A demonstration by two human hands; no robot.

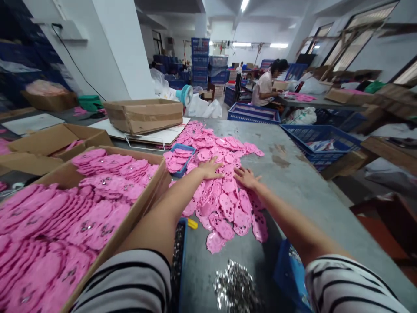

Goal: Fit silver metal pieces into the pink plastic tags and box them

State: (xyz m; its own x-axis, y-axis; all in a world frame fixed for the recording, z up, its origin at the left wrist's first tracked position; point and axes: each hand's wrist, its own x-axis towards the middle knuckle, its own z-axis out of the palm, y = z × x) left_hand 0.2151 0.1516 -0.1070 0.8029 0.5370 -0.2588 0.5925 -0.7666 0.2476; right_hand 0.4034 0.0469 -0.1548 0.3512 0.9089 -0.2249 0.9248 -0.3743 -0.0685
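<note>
Both my arms reach forward over a loose heap of flat pink pieces (228,204) with scalloped edges and small holes. My left hand (211,168) lies on the heap's left side, fingers spread and pointing right. At the heap's right edge, my right hand (246,177) rests with its fingers apart, touching the pieces. Neither hand grips anything that I can see. A small blue tray (192,157) of pink pieces stands just left of my left hand. Nearer to me, a pile of shiny small metal parts (236,287) lies on the grey table (202,265).
At left stands a cardboard box (140,213) of stacked pink pieces. Blue bins (183,261) (286,274) flank the metal pile, and a yellow-handled item (192,223) lies by the left one. An open carton (143,115) stands behind. A person (263,89) sits at another table.
</note>
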